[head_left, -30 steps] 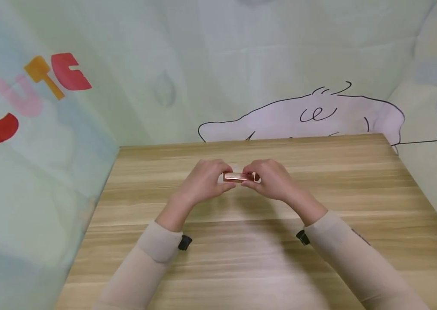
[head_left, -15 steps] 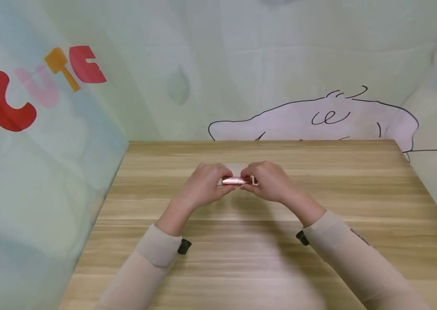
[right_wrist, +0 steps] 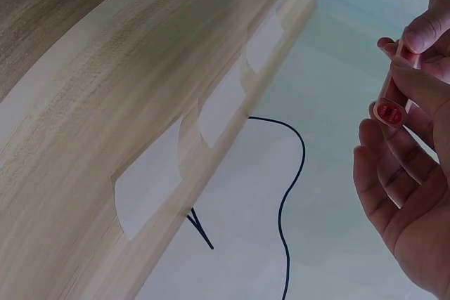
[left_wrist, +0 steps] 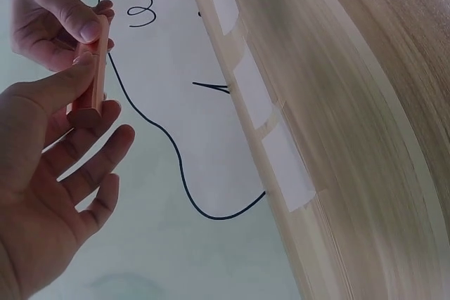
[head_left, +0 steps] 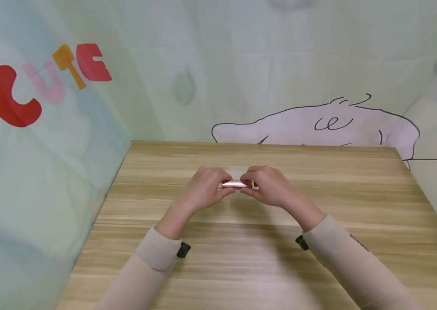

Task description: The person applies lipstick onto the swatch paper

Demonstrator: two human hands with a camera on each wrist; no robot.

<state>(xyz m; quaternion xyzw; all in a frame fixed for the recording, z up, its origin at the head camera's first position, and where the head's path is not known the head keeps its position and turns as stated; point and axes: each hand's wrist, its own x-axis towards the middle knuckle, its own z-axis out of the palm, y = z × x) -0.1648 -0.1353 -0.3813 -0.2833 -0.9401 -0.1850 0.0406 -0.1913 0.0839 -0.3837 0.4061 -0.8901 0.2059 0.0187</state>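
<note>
Both hands hold a closed rose-gold lipstick [head_left: 236,184] level above the wooden table, at the middle of the head view. My left hand [head_left: 204,188] pinches its left end between thumb and fingers. At the other end, my right hand [head_left: 268,186] pinches it the same way, and the two thumbs are close together. The left wrist view shows the angular tube [left_wrist: 98,82], its plain end towards the camera and the lower fingers spread loosely. A round red label [right_wrist: 389,113] marks the opposite end in the right wrist view.
The wooden table [head_left: 234,262] meets a printed cloth backdrop [head_left: 156,86] at its far edge. Another cloth side with coloured letters [head_left: 13,97] borders the left. Pale patches [left_wrist: 288,173] lie along the table edge in the wrist views.
The head view has shifted slightly. The lipstick has turned a little, from slightly slanted to level, and shows a narrower face. Both hands keep their pinch on it.
</note>
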